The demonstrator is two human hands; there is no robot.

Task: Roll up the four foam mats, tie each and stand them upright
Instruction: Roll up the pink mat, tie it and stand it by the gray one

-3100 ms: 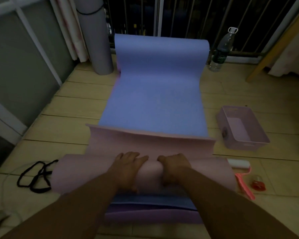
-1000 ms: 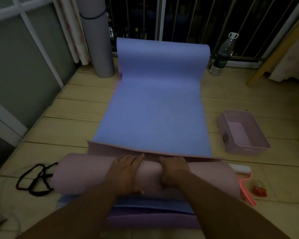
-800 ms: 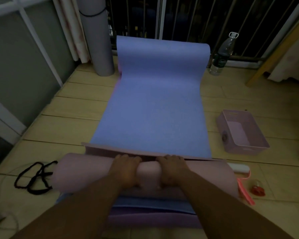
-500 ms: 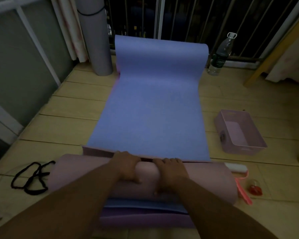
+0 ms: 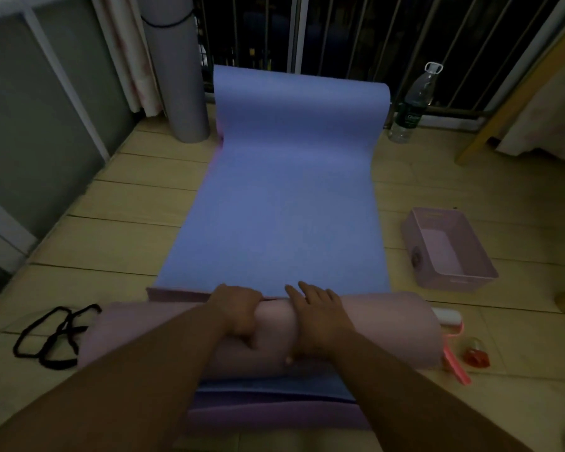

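On the plank floor [image 5: 111, 243], the blue mat [image 5: 281, 197] lies flat. Across its near end sits the pink roll [image 5: 388, 331], one flap short of finished. The left hand [image 5: 238, 313] curls over it and the right hand [image 5: 320, 316] presses flat-fingered. Next, likely the black cord [image 5: 56, 337] for tying.

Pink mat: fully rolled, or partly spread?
Nearly rolled: the pink mat is a thick roll under the left hand and right hand, with a short flap flat beyond it.
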